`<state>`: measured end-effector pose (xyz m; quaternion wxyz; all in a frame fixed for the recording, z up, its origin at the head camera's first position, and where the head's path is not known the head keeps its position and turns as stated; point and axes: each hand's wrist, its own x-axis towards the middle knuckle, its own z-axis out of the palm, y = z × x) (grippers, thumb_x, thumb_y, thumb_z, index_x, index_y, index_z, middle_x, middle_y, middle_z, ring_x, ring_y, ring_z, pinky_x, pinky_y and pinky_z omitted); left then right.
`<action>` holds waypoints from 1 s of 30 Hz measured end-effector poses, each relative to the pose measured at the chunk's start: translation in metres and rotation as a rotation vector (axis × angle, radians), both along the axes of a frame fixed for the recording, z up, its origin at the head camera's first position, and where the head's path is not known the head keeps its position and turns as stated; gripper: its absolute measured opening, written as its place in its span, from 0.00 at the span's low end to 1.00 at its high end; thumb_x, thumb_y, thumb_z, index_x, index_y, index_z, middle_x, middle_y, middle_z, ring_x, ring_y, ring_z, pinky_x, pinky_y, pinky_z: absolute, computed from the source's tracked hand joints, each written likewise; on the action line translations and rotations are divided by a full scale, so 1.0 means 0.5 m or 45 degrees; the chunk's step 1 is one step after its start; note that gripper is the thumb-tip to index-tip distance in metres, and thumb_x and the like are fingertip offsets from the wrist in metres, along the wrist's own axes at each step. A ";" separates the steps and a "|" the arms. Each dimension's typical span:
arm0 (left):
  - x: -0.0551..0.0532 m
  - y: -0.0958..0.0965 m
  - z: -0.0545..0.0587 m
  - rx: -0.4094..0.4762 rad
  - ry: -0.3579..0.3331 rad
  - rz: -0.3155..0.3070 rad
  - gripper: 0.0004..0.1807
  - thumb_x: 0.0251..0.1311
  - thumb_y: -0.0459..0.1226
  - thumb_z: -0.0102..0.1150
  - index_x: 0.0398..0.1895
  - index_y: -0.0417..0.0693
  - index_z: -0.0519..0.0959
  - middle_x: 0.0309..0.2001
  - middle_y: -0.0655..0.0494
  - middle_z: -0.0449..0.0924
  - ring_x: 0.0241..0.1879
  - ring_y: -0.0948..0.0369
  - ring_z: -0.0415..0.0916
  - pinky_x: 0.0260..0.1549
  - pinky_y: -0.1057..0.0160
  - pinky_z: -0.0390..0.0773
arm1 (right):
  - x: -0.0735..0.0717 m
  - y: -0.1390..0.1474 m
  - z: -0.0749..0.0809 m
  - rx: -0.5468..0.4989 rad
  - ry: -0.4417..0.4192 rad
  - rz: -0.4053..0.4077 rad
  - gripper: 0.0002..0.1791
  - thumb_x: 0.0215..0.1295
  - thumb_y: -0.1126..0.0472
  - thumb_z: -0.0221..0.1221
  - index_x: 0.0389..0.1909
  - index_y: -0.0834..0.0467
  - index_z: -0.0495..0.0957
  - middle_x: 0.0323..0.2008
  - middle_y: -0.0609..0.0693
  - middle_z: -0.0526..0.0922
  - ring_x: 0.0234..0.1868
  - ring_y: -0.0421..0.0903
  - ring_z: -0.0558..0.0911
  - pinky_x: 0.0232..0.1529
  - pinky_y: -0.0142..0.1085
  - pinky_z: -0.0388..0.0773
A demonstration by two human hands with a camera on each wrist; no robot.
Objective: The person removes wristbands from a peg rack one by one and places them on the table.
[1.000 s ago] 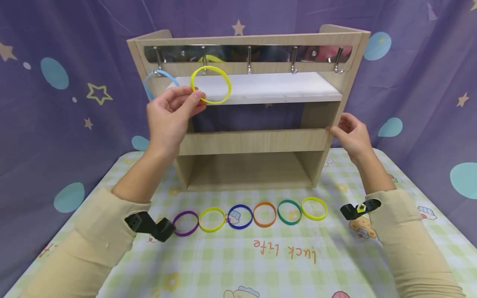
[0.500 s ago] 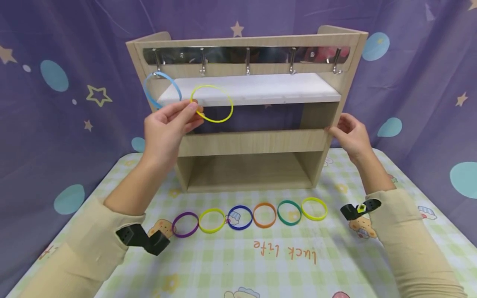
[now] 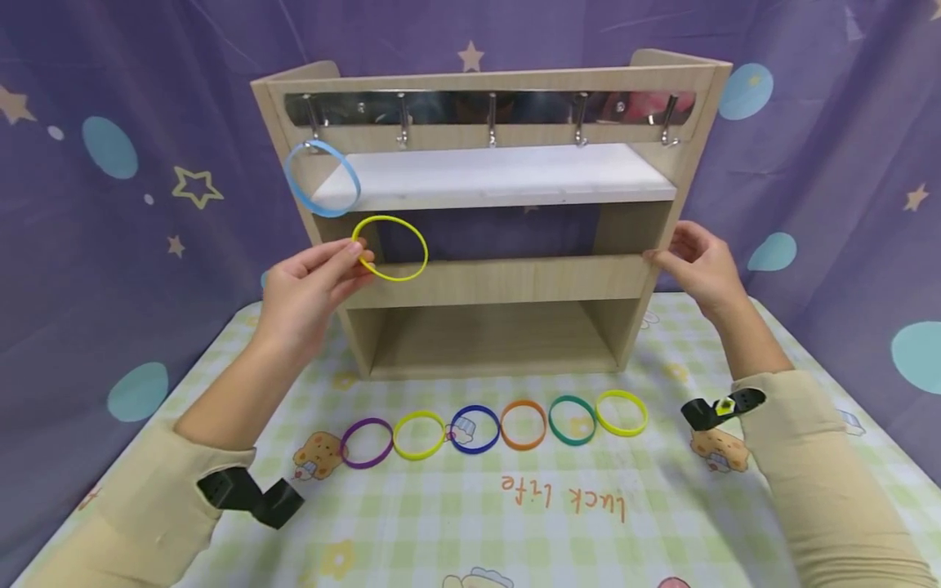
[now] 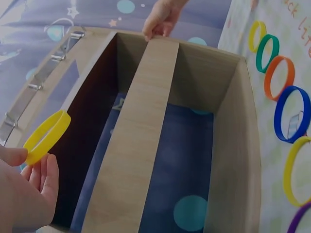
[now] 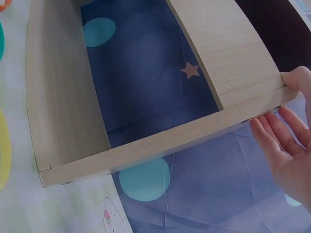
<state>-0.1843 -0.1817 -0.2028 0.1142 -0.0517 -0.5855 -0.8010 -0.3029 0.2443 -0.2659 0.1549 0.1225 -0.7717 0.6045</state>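
Observation:
A yellow silicone wristband (image 3: 424,260) is pinched at its left side between the thumb and fingers of my left hand (image 3: 305,290). It stands in front of the wooden shelf unit (image 3: 500,282), below the white shelf board (image 3: 515,175). Just above it, a light blue wristband (image 3: 359,192) hangs from the leftmost hook (image 3: 314,135) of the metal hook rail (image 3: 448,108). My right hand (image 3: 702,265) grips the unit's right side panel. In the right wrist view, the thumb (image 5: 297,80) lies on the panel's front edge and the fingertips touch its outer face.
On the checked tablecloth (image 3: 441,523) several wristbands lie in a row before the unit: purple (image 3: 367,467), yellow (image 3: 418,457), dark blue (image 3: 474,452), orange (image 3: 523,447), green (image 3: 573,443) and another yellow (image 3: 622,434). A purple curtain (image 3: 147,302) hangs behind.
My left hand has come down and slightly left with the yellow wristband, from hook height to below the white board. The light blue wristband shows more fully. My right hand stays on the side panel.

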 end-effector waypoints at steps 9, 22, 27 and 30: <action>0.001 -0.041 -0.022 0.010 -0.093 -0.035 0.04 0.54 0.34 0.68 0.34 0.45 0.85 0.33 0.58 0.88 0.33 0.65 0.85 0.43 0.70 0.85 | 0.000 0.008 0.002 0.051 -0.046 -0.039 0.17 0.58 0.62 0.66 0.47 0.46 0.76 0.32 0.27 0.80 0.38 0.29 0.77 0.37 0.17 0.76; 0.001 -0.100 -0.062 0.002 -0.250 -0.061 0.05 0.56 0.36 0.67 0.35 0.47 0.84 0.32 0.59 0.87 0.34 0.65 0.84 0.43 0.71 0.85 | -0.007 0.016 0.003 0.053 -0.080 0.002 0.23 0.59 0.62 0.66 0.55 0.51 0.74 0.37 0.26 0.80 0.43 0.28 0.78 0.41 0.16 0.76; 0.004 -0.123 -0.082 -0.027 -0.286 -0.117 0.03 0.59 0.34 0.64 0.35 0.49 0.85 0.34 0.60 0.87 0.36 0.66 0.85 0.44 0.72 0.85 | -0.008 0.020 0.007 0.092 -0.123 0.019 0.27 0.60 0.59 0.65 0.60 0.53 0.71 0.39 0.24 0.79 0.45 0.26 0.77 0.43 0.14 0.74; 0.004 -0.133 -0.093 -0.082 -0.297 -0.145 0.04 0.61 0.35 0.62 0.35 0.51 0.84 0.35 0.61 0.87 0.37 0.67 0.84 0.44 0.72 0.84 | -0.009 0.023 0.010 0.112 -0.136 0.029 0.29 0.61 0.58 0.65 0.62 0.54 0.69 0.40 0.24 0.78 0.46 0.25 0.76 0.44 0.14 0.74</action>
